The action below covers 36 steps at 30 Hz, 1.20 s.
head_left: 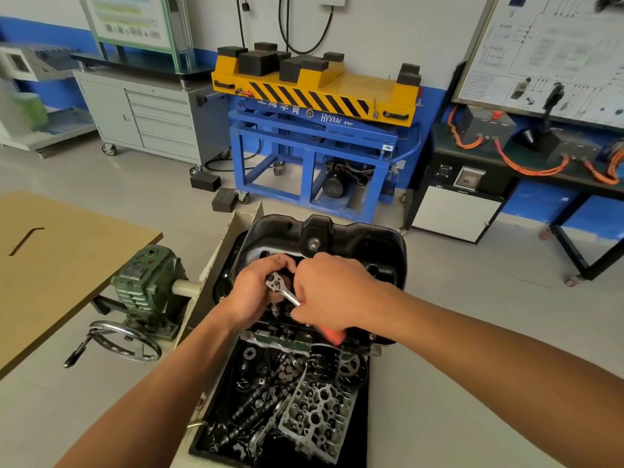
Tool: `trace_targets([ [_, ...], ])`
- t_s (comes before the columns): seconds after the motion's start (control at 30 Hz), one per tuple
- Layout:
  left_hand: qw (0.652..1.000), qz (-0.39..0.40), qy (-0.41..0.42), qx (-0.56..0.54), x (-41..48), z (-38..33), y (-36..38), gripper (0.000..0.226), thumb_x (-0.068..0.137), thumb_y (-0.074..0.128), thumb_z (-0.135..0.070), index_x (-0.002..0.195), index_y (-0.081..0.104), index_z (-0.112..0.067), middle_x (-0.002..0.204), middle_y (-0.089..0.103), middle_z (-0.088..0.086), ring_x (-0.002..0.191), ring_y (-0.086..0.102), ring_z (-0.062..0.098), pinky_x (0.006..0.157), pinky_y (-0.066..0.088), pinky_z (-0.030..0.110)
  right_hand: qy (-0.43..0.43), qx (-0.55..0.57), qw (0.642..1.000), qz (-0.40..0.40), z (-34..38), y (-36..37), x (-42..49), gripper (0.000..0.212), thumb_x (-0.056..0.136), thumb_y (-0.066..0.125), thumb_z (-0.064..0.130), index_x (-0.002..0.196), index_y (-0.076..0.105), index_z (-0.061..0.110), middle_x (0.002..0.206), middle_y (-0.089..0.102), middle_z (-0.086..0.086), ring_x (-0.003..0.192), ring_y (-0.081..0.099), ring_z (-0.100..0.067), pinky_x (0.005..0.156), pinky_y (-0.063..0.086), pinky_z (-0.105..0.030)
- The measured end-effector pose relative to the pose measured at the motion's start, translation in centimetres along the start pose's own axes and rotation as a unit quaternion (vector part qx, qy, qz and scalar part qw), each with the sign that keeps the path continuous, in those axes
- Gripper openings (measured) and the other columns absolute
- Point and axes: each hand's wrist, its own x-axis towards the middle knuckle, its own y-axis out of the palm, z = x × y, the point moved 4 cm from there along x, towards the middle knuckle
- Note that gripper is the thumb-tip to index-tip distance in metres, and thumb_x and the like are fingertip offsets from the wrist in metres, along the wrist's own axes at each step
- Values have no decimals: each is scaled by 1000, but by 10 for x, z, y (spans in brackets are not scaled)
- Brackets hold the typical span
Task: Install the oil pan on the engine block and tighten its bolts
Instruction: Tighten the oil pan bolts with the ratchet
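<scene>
Nearest to the person, a black plastic tray [361,434] holds loose engine parts, among them dark camshafts [256,400] and a silver aluminium cylinder head piece [317,417]. Just behind it, a black cylindrical oil filter [324,361] sticks out from the engine block [280,336]. The black metal oil pan [337,231] sits on top of this block. Over its near edge both hands are closed on a silver ratchet wrench with a red handle [290,295]. The left hand [260,292] curls around the head of the tool, and the right hand [332,292] grips the handle. To the left are a green cast gearbox [148,282] with a chrome handwheel [125,339] and a brown desk [50,282]. Far behind stands a blue and yellow lift table [320,96].
</scene>
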Motion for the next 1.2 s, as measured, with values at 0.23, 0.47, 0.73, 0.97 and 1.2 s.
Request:
trace_targets([
  [0.23,998,55,33,-20,2,2,3,31,91,47,-34,84,59,-6,45,29,-3,40,23,10,43,24,21,2,-113,992,-62,-12,-8,2,17,90,56,10,84,44,21,73,34,3,54,31,-16,47,24,-31],
  [0.47,996,66,60,-9,-3,3,1,34,93,43,-38,75,60,-14,49,19,-1,45,12,14,49,12,29,-25,-147,983,-110,-4,-8,18,16,97,47,15,110,57,17,93,61,-5,84,56,-29,48,18,-30],
  [0.73,994,81,72,18,-3,2,4,43,95,40,-34,55,52,-27,46,19,-4,46,8,15,51,9,33,-103,-157,973,-133,2,-4,50,21,94,55,19,114,61,20,113,56,0,113,48,-22,61,29,-32],
  [0.97,996,66,52,-7,-1,9,1,40,92,43,-34,63,22,-16,48,15,-1,48,5,17,53,6,37,-180,-108,969,-131,5,-1,65,40,92,56,11,131,57,23,108,51,-2,101,43,-20,63,31,-33],
  [1.2,993,85,73,-46,-3,9,-1,33,84,56,-44,76,59,-11,43,20,-4,41,12,11,48,10,30,-207,-197,950,-125,-4,-11,64,26,91,63,26,117,62,25,109,53,2,103,45,-18,69,34,-31],
])
